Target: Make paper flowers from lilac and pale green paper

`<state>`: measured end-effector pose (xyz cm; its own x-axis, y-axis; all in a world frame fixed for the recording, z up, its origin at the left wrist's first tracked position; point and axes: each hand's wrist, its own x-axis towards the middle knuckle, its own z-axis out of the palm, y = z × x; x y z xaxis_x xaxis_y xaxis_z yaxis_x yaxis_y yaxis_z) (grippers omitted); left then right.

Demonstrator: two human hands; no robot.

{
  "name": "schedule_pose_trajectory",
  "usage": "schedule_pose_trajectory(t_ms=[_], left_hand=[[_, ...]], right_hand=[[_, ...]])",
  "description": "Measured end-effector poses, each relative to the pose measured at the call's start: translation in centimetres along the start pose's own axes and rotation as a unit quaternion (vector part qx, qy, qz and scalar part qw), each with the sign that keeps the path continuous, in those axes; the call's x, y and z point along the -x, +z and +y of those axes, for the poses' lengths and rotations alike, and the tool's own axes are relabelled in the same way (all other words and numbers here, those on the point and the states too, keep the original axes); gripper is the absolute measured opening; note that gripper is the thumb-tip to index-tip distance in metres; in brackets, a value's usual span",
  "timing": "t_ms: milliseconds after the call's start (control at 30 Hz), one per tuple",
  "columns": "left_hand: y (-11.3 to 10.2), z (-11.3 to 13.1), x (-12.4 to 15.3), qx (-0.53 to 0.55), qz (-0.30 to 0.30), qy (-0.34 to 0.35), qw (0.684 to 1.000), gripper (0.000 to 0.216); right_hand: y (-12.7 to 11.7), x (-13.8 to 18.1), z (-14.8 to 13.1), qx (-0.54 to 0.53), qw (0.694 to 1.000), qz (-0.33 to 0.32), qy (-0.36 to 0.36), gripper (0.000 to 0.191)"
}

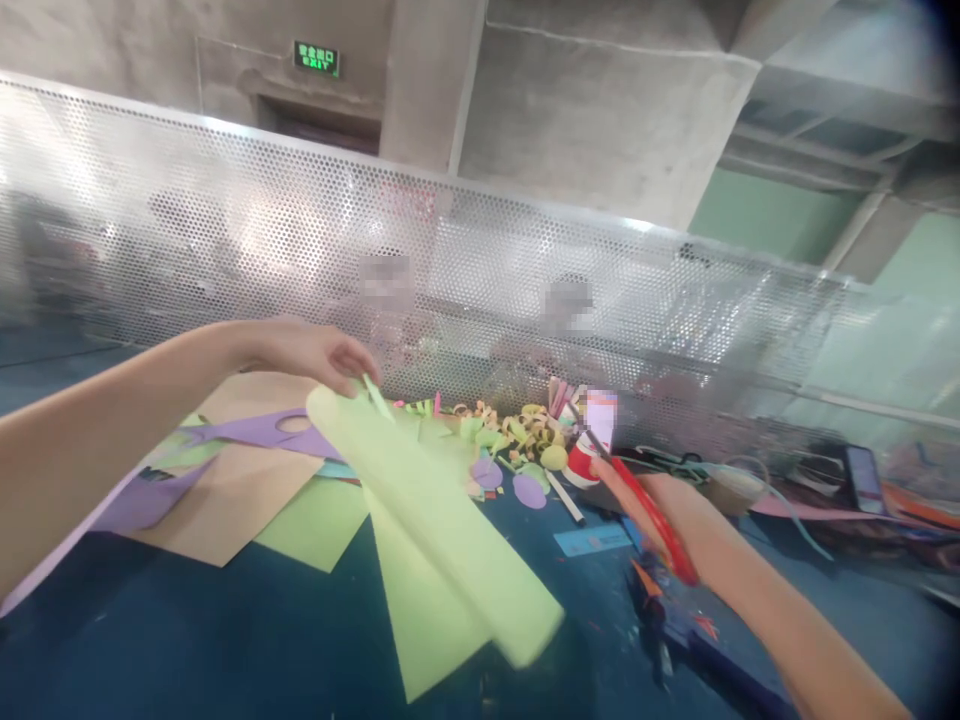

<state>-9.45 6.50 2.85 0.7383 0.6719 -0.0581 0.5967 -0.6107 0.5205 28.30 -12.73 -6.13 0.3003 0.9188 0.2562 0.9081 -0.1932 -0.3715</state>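
My left hand (337, 355) is closed at the upper end of a light green sheet of paper (442, 520). The sheet hangs curled and slants down to the right over the table, with a narrow green strip (379, 398) by the fingertips. Off to the right, my right hand (667, 510) grips scissors (649, 505) by their red handles. The blades point up and left, apart from the green paper and near a red and white cup (583, 460).
Purple paper with a cut-out hole (247, 430) and brown paper (217, 500) lie at left. Colourful paper scraps (517, 430) are heaped along a perforated metal screen (465, 270). A blue ruler (594, 540), a dark blue glue gun (697, 640) and a phone (864, 478) lie at right.
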Motion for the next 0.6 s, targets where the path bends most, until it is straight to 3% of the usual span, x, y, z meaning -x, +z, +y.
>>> schedule_pose_trajectory(t_ms=[133, 267, 400, 467, 600], left_hand=[[-2.3, -4.2, -0.5, -0.098, 0.029, -0.046, 0.994, 0.036], [-3.7, -5.5, -1.2, -0.156, 0.055, -0.071, 0.984, 0.035], [-2.8, -4.3, -2.0, -0.276, 0.2, -0.094, 0.935, 0.028], [-1.7, -3.3, -2.5, -0.299, 0.277, -0.065, 0.911, 0.023], [1.1, 0.3, -3.5, -0.227, 0.334, -0.011, 0.915, 0.027]], right_hand=[[2.1, -0.6, 1.3, 0.096, 0.992, -0.069, 0.043, 0.041], [4.5, -0.5, 0.6, 0.139, 0.98, -0.132, 0.059, 0.038], [5.9, -0.3, -0.4, 0.169, 0.975, -0.141, 0.039, 0.041], [6.2, -0.1, -0.7, 0.171, 0.975, -0.14, 0.018, 0.04], [6.1, 0.3, -1.4, 0.184, 0.976, -0.113, 0.012, 0.034]])
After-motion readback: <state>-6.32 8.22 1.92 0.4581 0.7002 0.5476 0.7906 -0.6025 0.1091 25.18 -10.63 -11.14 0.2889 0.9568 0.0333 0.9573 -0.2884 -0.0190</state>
